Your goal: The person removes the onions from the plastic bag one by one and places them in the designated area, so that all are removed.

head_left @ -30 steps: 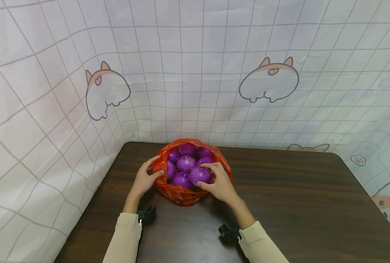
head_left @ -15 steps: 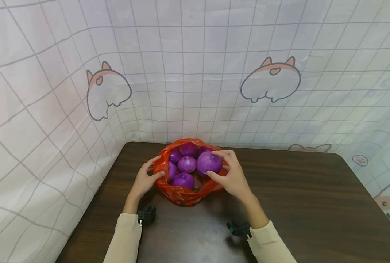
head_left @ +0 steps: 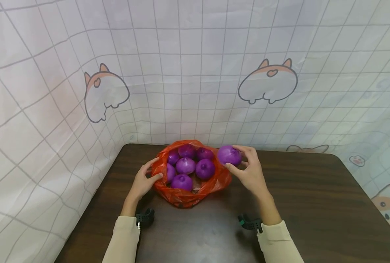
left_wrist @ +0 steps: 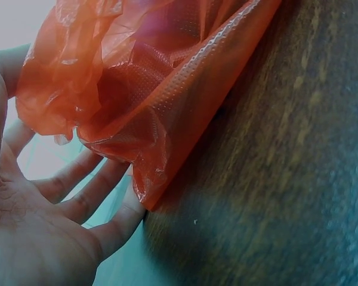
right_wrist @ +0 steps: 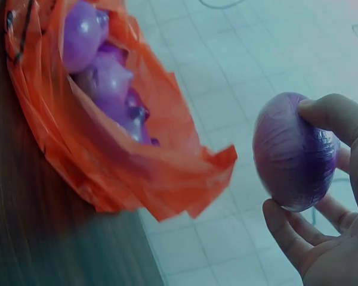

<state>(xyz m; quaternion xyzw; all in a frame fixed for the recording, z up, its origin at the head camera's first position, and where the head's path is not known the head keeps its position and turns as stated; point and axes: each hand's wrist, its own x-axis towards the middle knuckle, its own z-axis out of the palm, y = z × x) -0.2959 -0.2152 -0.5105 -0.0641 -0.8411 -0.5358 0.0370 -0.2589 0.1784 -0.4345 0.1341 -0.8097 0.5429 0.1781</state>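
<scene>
Centrally, we are facing a red-orange plastic bag (head_left: 181, 200) that is sitting near the far edge of a dark, wood-grained worktop (head_left: 313, 197), its mouth gaping upward. Inside, we are counting seven visible purple balls (head_left: 185, 166), shiny and clustering together. Our right hand (head_left: 252, 171) is holding a purple film-wrapped ball (head_left: 228, 155) between thumb and fingers, in the air beside the bag's right rim; the right wrist view is showing ball and bag apart. Our left hand (head_left: 142, 182) is gripping the bag's left rim, its thumb and fingers spreading wide, some fingertips hiding behind the plastic. Cream sleeves (head_left: 124, 235) are covering our forearms. Behind, a white gridded cloth (head_left: 188, 87) is hanging, bearing cartoon corgis (head_left: 268, 86).
</scene>
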